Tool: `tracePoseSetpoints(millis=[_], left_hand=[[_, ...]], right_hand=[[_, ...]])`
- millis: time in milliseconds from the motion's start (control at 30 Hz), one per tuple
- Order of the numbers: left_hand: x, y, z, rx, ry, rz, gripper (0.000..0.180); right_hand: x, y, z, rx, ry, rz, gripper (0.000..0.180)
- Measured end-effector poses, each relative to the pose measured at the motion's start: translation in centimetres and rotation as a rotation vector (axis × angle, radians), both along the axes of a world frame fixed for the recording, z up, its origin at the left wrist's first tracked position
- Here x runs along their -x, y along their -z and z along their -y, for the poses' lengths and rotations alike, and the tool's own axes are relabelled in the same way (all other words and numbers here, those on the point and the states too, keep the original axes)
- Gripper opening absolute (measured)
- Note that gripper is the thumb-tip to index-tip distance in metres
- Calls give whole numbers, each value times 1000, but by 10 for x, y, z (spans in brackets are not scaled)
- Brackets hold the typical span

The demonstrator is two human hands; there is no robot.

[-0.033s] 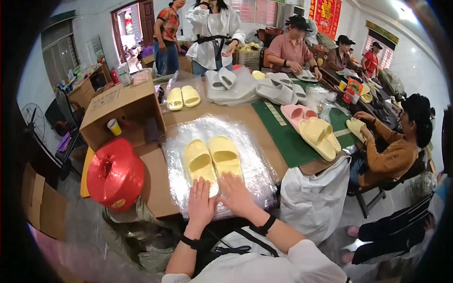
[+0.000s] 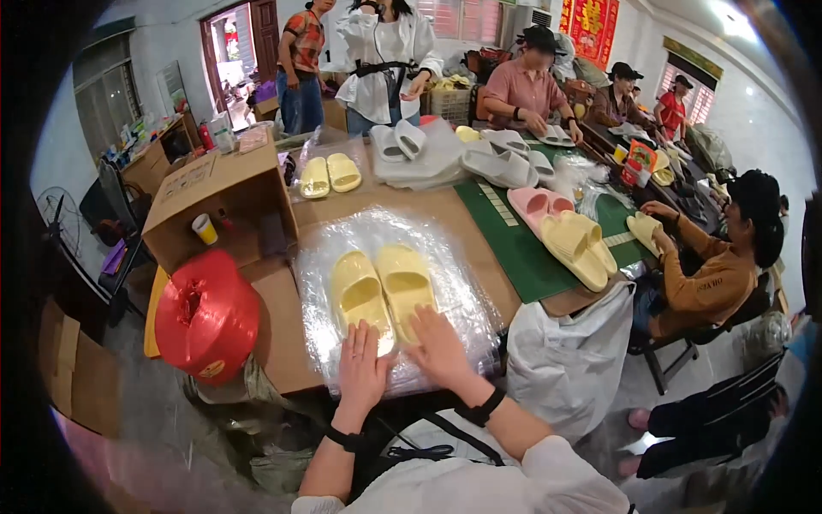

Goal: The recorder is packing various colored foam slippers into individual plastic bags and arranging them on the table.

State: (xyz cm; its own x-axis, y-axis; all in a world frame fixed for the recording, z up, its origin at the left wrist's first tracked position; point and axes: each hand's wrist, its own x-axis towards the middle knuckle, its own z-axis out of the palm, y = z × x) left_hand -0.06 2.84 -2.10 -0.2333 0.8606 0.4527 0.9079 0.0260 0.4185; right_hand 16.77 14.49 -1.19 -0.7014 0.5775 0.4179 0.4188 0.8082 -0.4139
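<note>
Yellow slippers (image 2: 402,281) lie side by side on crinkled, glossy clear plastic sheets (image 2: 469,308) at the tabletop's (image 2: 279,334) near edge, where the left hand (image 2: 363,367) rests flat, fingers straight and close, and the right hand (image 2: 438,349) lies extended over the other heel. A shiny red roll (image 2: 207,317) and open cardboard box (image 2: 184,190) crowd the left edge.

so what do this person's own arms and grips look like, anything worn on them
The left grip and right grip are ungloved hands. Each wrist wears a black wristband, and white sleeves leave the forearms bare.
</note>
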Motion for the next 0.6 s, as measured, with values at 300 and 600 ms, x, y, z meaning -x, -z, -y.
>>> tracePoseSetpoints(millis=[300, 600], left_hand=[[7, -7, 8, -190, -141, 148, 68], [20, -50, -11, 269, -379, 445, 86]], right_hand=[[-27, 20, -13, 4, 89, -36, 67], [-29, 23, -14, 4, 100, -68, 69]])
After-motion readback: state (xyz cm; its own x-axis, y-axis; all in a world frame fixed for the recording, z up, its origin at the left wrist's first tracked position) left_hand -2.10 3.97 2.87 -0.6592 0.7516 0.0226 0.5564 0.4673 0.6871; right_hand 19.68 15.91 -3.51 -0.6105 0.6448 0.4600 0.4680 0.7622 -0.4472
